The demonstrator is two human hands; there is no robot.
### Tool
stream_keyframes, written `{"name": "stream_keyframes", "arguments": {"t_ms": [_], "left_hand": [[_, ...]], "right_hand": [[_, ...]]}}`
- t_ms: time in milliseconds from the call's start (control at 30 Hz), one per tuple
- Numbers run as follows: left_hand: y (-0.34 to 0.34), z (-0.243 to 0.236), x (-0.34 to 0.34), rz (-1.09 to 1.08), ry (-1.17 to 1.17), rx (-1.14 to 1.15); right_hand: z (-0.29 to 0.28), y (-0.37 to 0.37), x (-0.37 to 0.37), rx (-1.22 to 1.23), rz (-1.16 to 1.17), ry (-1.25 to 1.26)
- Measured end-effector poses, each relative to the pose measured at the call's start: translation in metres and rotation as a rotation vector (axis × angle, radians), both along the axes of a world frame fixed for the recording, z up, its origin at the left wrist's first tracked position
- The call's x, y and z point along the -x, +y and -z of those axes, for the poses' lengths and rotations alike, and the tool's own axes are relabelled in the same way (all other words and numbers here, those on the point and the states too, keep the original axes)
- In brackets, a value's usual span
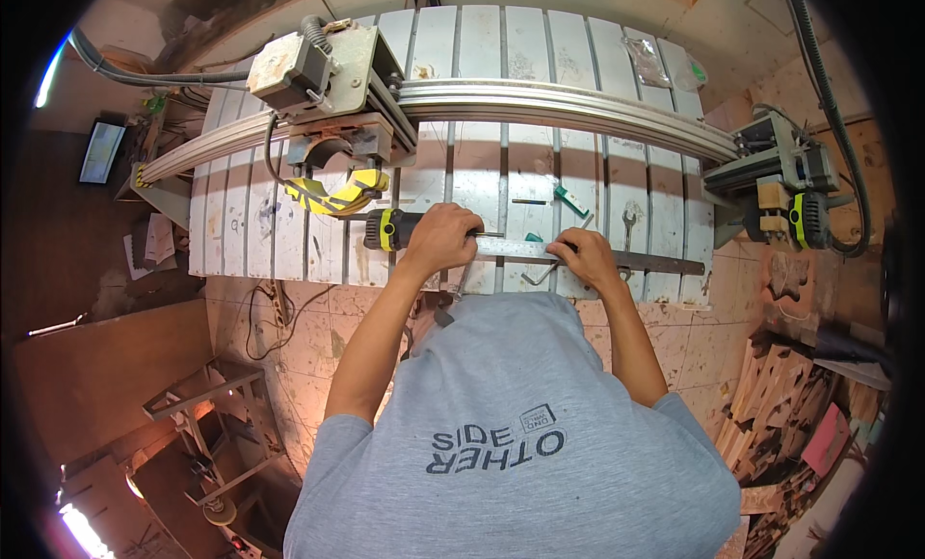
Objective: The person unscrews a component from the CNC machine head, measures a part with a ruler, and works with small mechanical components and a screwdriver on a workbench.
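A short silvery metal ruler [511, 247] spans the gap between my two hands over the front part of the slatted machine table [525, 48]. My left hand [443, 236] is closed, its fingertips at the ruler's left end. It also lies against a black and yellow-green router motor [387, 229] on its side, partly covering it. A thin dark rod [491, 234] shows just behind the ruler. My right hand [585, 258] pinches the ruler's right end. Beyond that hand extends a long dark flat bar [665, 263]. A bent hex key [540, 276] lies between my hands, nearer to me.
A wrench [630, 222] and a green-and-white piece [571, 201] lie past my right hand. The machine's metal gantry beam [568, 101] crosses the table, with a yellow-and-black striped clamp [337, 193] at left. A second motor [805, 222] hangs at right. Wood strips [771, 395] are piled at right.
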State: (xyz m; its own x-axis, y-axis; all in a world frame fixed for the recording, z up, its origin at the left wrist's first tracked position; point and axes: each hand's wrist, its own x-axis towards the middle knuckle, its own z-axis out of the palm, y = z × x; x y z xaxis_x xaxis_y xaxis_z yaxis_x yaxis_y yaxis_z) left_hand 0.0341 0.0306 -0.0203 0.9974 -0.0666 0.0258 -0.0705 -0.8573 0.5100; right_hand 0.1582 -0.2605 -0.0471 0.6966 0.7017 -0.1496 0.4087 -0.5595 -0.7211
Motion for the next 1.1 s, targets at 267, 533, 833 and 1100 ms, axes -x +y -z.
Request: {"name": "stream_keyframes", "arguments": {"t_ms": [267,533,833,1100], "left_hand": [[0.0003,0.0018,0.0005,-0.003,-0.011,0.002],[-0.0005,-0.0011,-0.0003,-0.011,0.019,0.014],[-0.0022,-0.0031,-0.0016,-0.037,0.077,-0.011],[-0.0032,-0.0021,-0.0025,-0.051,0.092,-0.020]], "right_hand": [[-0.0023,-0.0002,-0.0006,-0.002,-0.011,0.000],[0.0013,-0.0001,-0.0013,0.016,-0.002,-0.005],[0.0000,0.0007,-0.0020,0.024,-0.012,0.000],[0.0059,-0.0002,-0.0020,-0.012,-0.013,-0.012]]}}
